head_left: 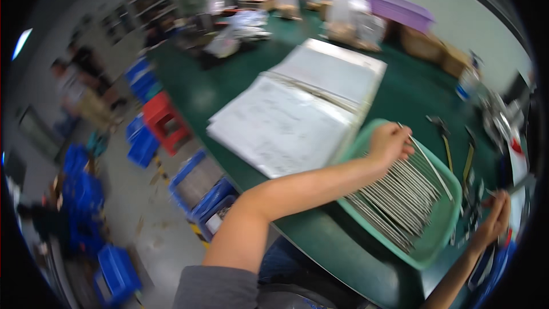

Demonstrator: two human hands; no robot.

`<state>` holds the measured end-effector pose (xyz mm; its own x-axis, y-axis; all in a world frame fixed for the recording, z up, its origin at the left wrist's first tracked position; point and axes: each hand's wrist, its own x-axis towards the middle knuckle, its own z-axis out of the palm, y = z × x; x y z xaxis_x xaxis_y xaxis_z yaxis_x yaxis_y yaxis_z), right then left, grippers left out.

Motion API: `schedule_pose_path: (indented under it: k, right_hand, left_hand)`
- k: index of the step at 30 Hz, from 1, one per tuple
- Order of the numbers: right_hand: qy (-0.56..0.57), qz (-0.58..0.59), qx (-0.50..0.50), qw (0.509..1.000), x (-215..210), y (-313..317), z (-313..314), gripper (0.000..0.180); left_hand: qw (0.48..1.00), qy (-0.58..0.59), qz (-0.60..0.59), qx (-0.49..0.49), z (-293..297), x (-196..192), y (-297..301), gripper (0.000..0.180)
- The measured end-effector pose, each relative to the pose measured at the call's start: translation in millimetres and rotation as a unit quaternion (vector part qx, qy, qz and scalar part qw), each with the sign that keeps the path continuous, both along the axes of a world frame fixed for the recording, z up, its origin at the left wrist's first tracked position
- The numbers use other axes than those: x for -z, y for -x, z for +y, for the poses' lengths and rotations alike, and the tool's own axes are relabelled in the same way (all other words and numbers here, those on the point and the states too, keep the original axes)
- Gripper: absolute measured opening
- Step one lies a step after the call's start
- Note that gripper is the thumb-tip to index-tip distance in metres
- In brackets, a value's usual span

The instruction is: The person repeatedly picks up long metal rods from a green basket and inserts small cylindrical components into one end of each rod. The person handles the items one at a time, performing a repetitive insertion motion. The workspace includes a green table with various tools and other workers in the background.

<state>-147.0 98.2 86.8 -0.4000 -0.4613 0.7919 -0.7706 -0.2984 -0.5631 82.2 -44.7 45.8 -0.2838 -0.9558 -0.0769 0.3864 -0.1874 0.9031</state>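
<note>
My left hand (390, 143) is closed around one thin metal rod (430, 163) and lifts its end above a green plastic tray (436, 246). The tray holds several similar long metal rods (394, 200) lying side by side. My right hand (496, 217) is at the far right by the table edge, fingers pinched on a small item that is too blurred to name. Tools with yellow handles (468, 163) lie between the tray and my right hand.
A large open binder of white pages (297, 109) lies on the green table (229, 88) left of the tray. Boxes, a purple bin (400, 10) and clutter fill the far end. Blue crates (117, 272) and a red stool (164, 121) stand on the floor; people are at the left.
</note>
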Motion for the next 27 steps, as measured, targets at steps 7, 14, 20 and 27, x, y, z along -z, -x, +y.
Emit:
schedule_pose_path:
  k: [7, 14, 20, 27]
  right_hand:
    - [-0.043, -0.007, -0.127, 0.991, 35, 4, -26, 0.028]
    - [-0.107, -0.001, -0.160, 0.981, 34, 4, -30, 0.032]
    - [-0.136, 0.093, -0.213, 0.963, 65, -23, -30, 0.033]
    - [-0.179, 0.048, -0.249, 0.951, 72, -24, -23, 0.035]
  left_hand:
    - [0.981, -0.007, -0.143, -0.130, -10, 47, 6, 0.025]
    - [0.944, -0.118, -0.298, -0.077, 7, 20, 5, 0.025]
    - [0.918, 0.037, -0.392, 0.043, 18, 15, -21, 0.023]
    - [0.631, 0.472, -0.576, 0.217, 51, -6, -53, 0.035]
